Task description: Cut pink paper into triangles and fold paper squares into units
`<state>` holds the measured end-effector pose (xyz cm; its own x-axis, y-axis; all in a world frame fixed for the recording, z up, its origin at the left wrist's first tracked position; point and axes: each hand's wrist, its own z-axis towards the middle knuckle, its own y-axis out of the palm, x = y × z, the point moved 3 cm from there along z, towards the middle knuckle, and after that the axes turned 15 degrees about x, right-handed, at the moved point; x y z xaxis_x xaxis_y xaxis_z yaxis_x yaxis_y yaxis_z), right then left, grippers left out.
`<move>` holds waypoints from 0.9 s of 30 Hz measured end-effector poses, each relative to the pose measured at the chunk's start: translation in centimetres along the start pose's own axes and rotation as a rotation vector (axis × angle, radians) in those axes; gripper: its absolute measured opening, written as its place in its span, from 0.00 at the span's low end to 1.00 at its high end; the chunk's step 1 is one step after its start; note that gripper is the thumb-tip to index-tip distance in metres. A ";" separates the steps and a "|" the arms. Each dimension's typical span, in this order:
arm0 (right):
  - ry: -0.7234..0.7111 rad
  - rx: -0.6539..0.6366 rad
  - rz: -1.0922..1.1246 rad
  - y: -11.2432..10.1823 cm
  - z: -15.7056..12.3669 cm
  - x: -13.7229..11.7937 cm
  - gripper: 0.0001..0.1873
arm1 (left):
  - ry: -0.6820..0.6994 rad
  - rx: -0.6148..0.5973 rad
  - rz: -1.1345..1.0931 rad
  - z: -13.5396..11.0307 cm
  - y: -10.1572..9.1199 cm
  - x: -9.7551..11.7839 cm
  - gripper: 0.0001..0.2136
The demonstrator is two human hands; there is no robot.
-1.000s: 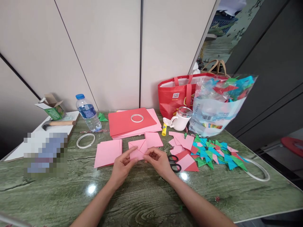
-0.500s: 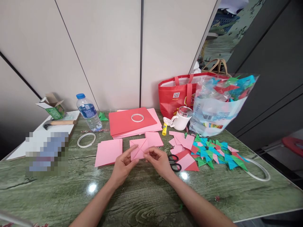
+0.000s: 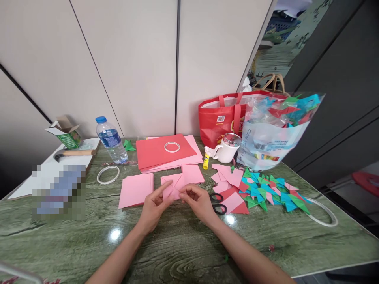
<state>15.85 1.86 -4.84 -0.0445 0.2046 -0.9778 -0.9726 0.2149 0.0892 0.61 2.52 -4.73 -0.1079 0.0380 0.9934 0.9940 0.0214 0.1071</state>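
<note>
Fingers of my left hand [image 3: 151,208] grasp the left side of a creased pink paper square [image 3: 175,189]; those of my right hand [image 3: 199,203] pinch near its lower right corner. Square lies between my hands over the worktop [image 3: 177,252], just right of a pink-topped stack [image 3: 136,191]. Cannot tell if its lower edge touches down.

Handling (judged): very light, thin, moderately stiff along creases, dry rather than slippery; easily crumpled or torn. Best held by edges and corners, light fingertip pressure, palms off.

Materials, largest first. Worktop: green, wood-grain pattern, glossy. Red bag [image 3: 213,132]: smooth, strap handles. Clear bag [image 3: 260,136]: crinkled plastic, bulging with folded paper. Red sheet [image 3: 156,156]: flat, matte. Mug [image 3: 227,153]: white, rounded. Scissors [image 3: 218,204]: black looped handles. Glue stick [image 3: 205,162]: small yellow cylinder.
</note>
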 end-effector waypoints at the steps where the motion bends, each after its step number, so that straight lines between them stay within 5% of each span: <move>1: -0.013 -0.011 -0.004 0.0 0.0 0.0 0.05 | -0.016 0.008 -0.016 0.0 0.0 0.0 0.26; 18: 0.134 -0.003 0.124 -0.2 0.3 0.6 0.13 | 0.019 0.134 0.008 0.4 -0.5 -0.5 0.27; 27: 0.003 -0.028 -0.003 -0.1 0.1 0.5 0.09 | 0.077 0.133 0.197 -0.1 -0.1 0.4 0.23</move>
<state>15.89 2.01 -5.35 -0.0418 0.2009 -0.9787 -0.9787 0.1889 0.0806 0.42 2.41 -4.34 0.0942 -0.0217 0.9953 0.9842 0.1524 -0.0898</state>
